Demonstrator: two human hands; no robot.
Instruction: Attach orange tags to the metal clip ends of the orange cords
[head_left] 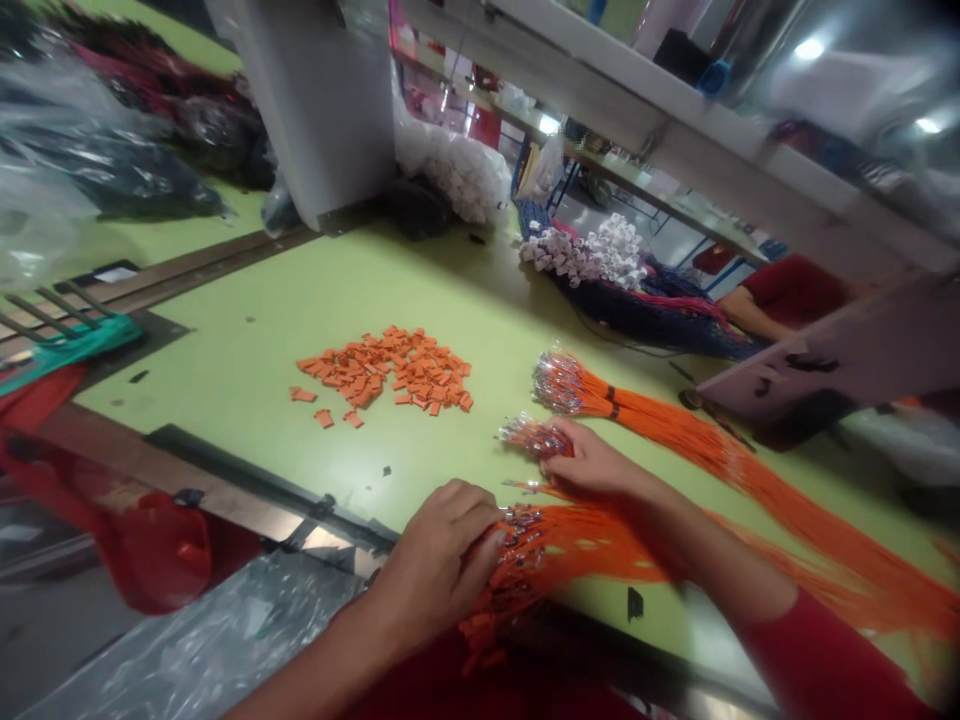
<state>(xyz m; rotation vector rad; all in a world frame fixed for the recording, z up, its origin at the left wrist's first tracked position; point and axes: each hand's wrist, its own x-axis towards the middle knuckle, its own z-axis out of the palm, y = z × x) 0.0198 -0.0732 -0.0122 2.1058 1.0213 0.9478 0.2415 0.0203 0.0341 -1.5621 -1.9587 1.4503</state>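
My left hand (442,560) grips the silver-tipped ends of a thick bundle of orange cords (577,550) near the table's front edge. My right hand (592,462) rests on a smaller orange bundle with shiny tips (534,437), and its fingers close around that bundle's near part. Farther right lies another orange cord bundle (637,420), bound with a dark tie. A loose pile of small orange tags (382,370) sits on the green table (225,330), left of my hands.
Beyond the tags lies a dark blue cord heap with white pieces (589,255). A co-worker's red sleeve (787,290) shows at right. A white post (315,100) stands at the back. Plastic bags (75,170) lie at far left, a red bag (157,540) below the table edge.
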